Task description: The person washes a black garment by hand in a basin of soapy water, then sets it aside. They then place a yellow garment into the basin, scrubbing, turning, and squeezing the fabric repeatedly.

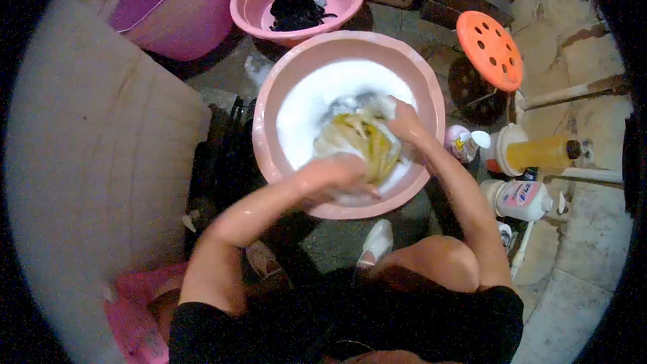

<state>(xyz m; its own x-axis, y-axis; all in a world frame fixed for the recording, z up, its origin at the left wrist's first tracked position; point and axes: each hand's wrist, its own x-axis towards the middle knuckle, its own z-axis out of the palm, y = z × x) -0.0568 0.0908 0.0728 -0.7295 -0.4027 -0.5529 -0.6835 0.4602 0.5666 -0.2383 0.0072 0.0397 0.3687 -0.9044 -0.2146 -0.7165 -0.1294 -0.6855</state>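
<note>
Dim, dark floor (330,246) and a stained tiled wall (586,219) surround a close wash corner. The left hand (344,174) is blurred at the near side of a wet yellow-green cloth (383,154); whether its fingers are closed on it, I cannot tell. The right hand (404,121) is at the cloth's far right edge, fingertips partly lost in suds, so its grip cannot be read either. The cloth lies bunched in the middle of a large pink basin (265,155), with white foam (302,108) around it.

Soapy fabric is probably slippery, so a hard pull could make it slide out of the fingers. A quick shove might send foam over the rim toward the white shoe (379,239) just beside the basin, and a wet floor could then turn slick. Swinging the right elbow wide could knock the white bottle (524,200) or the jar of yellow liquid (539,154).

Farther out stand an orange stool (492,50), a smaller pink tub (244,13) holding dark cloth (296,10), and a purple bucket (192,23).
</note>
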